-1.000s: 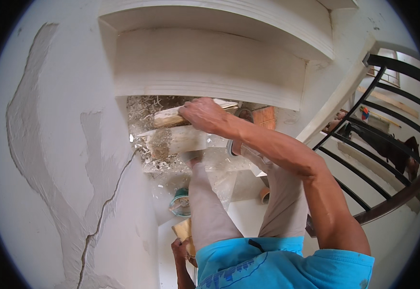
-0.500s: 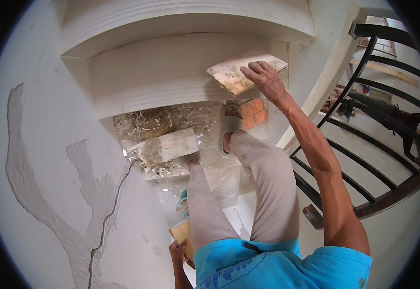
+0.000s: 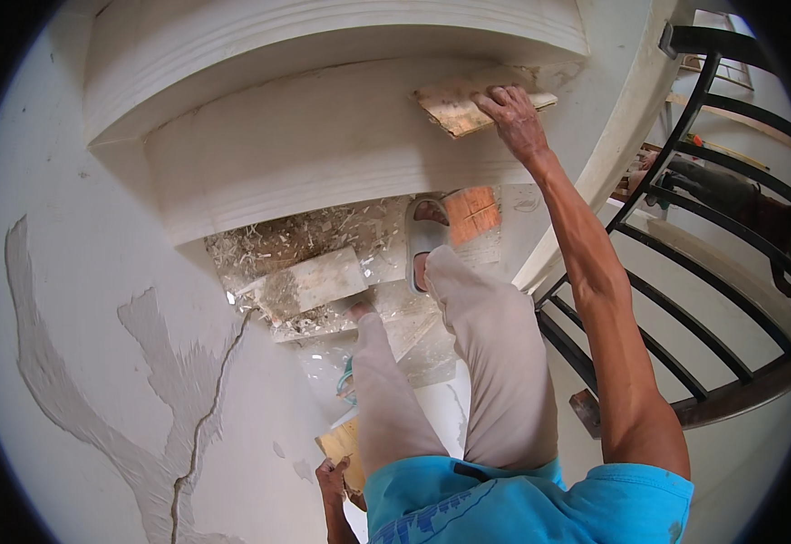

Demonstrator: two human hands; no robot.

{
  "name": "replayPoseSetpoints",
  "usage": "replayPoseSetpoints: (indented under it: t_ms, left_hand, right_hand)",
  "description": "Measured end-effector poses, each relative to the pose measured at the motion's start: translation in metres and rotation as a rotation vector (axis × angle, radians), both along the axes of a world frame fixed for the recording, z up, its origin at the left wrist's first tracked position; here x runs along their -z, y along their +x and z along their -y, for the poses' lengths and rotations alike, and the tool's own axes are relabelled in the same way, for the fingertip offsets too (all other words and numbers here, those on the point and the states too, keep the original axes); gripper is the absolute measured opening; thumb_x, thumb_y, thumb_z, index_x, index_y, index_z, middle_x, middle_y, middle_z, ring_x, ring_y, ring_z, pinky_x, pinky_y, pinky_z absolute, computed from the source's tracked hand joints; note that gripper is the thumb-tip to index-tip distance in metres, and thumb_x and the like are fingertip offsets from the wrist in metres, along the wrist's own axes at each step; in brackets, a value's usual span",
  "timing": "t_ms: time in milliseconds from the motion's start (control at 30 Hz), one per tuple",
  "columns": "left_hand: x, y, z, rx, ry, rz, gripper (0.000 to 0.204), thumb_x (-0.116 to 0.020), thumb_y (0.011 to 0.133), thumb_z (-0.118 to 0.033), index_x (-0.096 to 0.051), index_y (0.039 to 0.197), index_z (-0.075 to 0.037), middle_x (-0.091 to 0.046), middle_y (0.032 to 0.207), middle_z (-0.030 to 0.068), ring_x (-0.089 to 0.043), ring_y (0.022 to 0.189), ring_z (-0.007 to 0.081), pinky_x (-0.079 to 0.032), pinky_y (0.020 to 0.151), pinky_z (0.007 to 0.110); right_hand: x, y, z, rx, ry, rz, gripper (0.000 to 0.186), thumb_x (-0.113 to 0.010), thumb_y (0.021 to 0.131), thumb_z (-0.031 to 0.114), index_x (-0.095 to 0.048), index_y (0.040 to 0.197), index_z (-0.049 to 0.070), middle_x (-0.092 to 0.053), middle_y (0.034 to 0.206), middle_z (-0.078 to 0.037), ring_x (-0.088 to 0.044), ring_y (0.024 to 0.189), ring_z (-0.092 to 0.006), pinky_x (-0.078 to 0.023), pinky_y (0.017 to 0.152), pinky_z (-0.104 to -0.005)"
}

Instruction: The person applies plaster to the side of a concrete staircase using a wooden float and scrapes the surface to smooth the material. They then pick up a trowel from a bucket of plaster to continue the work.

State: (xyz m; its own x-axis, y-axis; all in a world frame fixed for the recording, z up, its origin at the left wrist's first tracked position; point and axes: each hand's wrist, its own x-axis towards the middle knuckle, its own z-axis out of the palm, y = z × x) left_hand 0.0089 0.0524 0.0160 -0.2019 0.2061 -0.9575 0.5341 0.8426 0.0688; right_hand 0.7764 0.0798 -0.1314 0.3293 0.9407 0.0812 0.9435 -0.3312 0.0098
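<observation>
My right hand (image 3: 518, 125) reaches up and ahead, its fingers closed over a thin, worn wooden board (image 3: 454, 102). Pale plaster-like stains cover the board, and its near edge is rough. It lies against or just in front of the white stair face (image 3: 323, 127); I cannot tell if they touch. Low down beside my left leg, my left hand (image 3: 333, 479) grips a yellowish board-like piece (image 3: 343, 446), partly hidden by my trousers.
A stained plank (image 3: 309, 283) lies among white chips and debris by my left foot. Beside my right sandal (image 3: 427, 240) is an orange-red brick-like block (image 3: 473, 213). A green-rimmed container (image 3: 348, 379) sits behind my left leg. Black railing (image 3: 676, 263) runs along the right; a person (image 3: 731, 195) is beyond it.
My right hand and the wooden board have moved slightly right and up, and the board is tilted more edge-on. My left hand stays on the yellowish piece. The view has shifted a little.
</observation>
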Motion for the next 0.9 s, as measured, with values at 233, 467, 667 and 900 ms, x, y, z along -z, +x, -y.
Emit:
replayPoseSetpoints:
  t_ms: [233,467,667,900]
  left_hand:
    - [-0.005,0.019,-0.013,0.020,0.000,-0.018,0.012,-0.072,0.076,-0.005,-0.061,0.074,-0.002,-0.062,0.070,0.0025,-0.053,0.057,0.0101,-0.043,0.053,0.027]
    - [-0.008,0.020,-0.022,0.033,0.017,-0.011,0.012,-0.071,0.076,-0.004,-0.065,0.085,0.002,-0.064,0.075,0.0040,-0.056,0.059,0.0117,-0.045,0.055,0.027]
    - [-0.003,0.013,-0.012,0.013,0.011,0.033,0.014,-0.072,0.076,-0.004,-0.065,0.086,0.002,-0.064,0.075,0.0039,-0.056,0.059,0.0117,-0.045,0.055,0.026]
    - [-0.005,0.025,-0.030,0.033,-0.005,-0.004,0.014,-0.071,0.077,-0.003,-0.065,0.088,0.003,-0.066,0.077,0.0062,-0.060,0.060,0.0143,-0.049,0.056,0.028]
  right_hand:
    - [0.010,0.005,-0.003,0.016,-0.010,0.039,0.032,-0.053,0.079,0.006,-0.062,0.107,0.018,-0.057,0.096,-0.004,-0.054,0.091,-0.0226,-0.045,0.084,-0.0359]
    - [0.015,0.021,0.020,0.157,-0.023,0.083,0.032,-0.054,0.079,0.005,-0.062,0.107,0.017,-0.059,0.101,-0.004,-0.055,0.095,-0.0222,-0.045,0.084,-0.0356]
    - [0.011,0.031,0.019,0.070,-0.046,0.068,0.035,-0.053,0.079,0.004,-0.062,0.109,0.019,-0.057,0.098,-0.003,-0.054,0.094,-0.0215,-0.045,0.083,-0.0357]
    - [0.015,0.027,0.022,0.243,-0.041,0.037,0.040,-0.053,0.078,0.001,-0.062,0.114,0.017,-0.060,0.095,-0.006,-0.056,0.092,-0.0237,-0.047,0.085,-0.0361]
